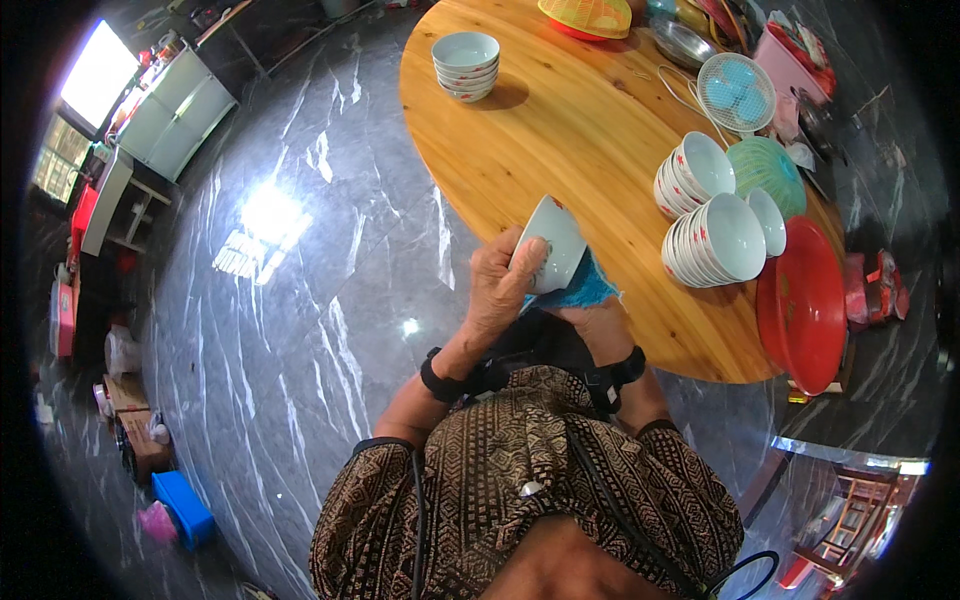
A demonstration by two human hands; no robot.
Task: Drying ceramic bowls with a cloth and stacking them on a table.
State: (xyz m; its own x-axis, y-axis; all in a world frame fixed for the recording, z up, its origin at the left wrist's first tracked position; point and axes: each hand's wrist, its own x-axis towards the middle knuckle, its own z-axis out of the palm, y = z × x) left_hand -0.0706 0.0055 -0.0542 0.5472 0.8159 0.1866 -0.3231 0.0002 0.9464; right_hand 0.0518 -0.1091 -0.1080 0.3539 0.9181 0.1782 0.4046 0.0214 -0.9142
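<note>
A white bowl (561,251) with red marks near its rim is tilted on its side in front of my chest. My left hand (495,279) grips it, with the thumb across the near face. A blue cloth (581,289) lies against the bowl's lower right side, held in my right hand (600,321). The bowl and cloth hide most of that hand's fingers. To the right, two nested stacks of similar bowls, the nearer stack (712,241) and the farther stack (694,176), lean on their sides on the wooden table (555,157).
An upright bowl stack (465,67) stands near the table's far left edge. A red basin (806,307), a single bowl (766,222), a green mesh basket (769,172) and a white strainer (736,94) crowd the right side. Marbled floor (300,330) extends left of the table.
</note>
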